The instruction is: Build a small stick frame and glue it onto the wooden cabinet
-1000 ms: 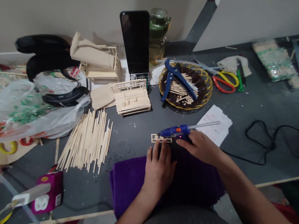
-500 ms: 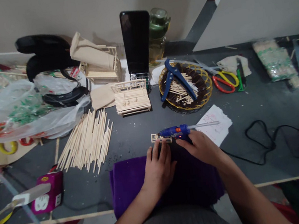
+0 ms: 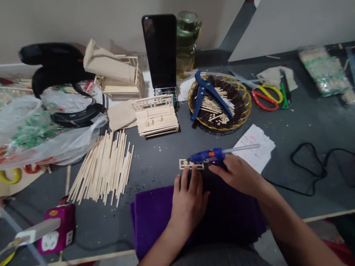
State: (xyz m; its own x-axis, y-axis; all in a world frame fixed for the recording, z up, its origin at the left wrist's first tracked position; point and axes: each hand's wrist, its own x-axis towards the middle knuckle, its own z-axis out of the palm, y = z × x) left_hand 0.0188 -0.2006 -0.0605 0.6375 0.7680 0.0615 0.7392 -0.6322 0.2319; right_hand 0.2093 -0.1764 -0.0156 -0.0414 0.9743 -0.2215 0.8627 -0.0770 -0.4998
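My right hand [image 3: 238,174] grips a blue hot glue gun [image 3: 208,156], its nozzle pointing left onto a small wooden stick frame [image 3: 185,164] lying flat on the dark table [image 3: 298,131]. My left hand [image 3: 187,196] lies with its fingers stretched out, fingertips pressing the near edge of that frame. Both hands rest over a purple cloth [image 3: 150,216] at the table's front edge. A clear glue stick juts from the back of the gun over a white paper scrap [image 3: 257,149].
A pile of wooden sticks [image 3: 105,167] lies to the left. Behind stand a stick-built model [image 3: 156,115], an upright phone [image 3: 161,50], a wire basket with blue cutters [image 3: 219,101], scissors [image 3: 267,94]. A black cord [image 3: 307,166] and magenta power strips [image 3: 57,233] flank the front.
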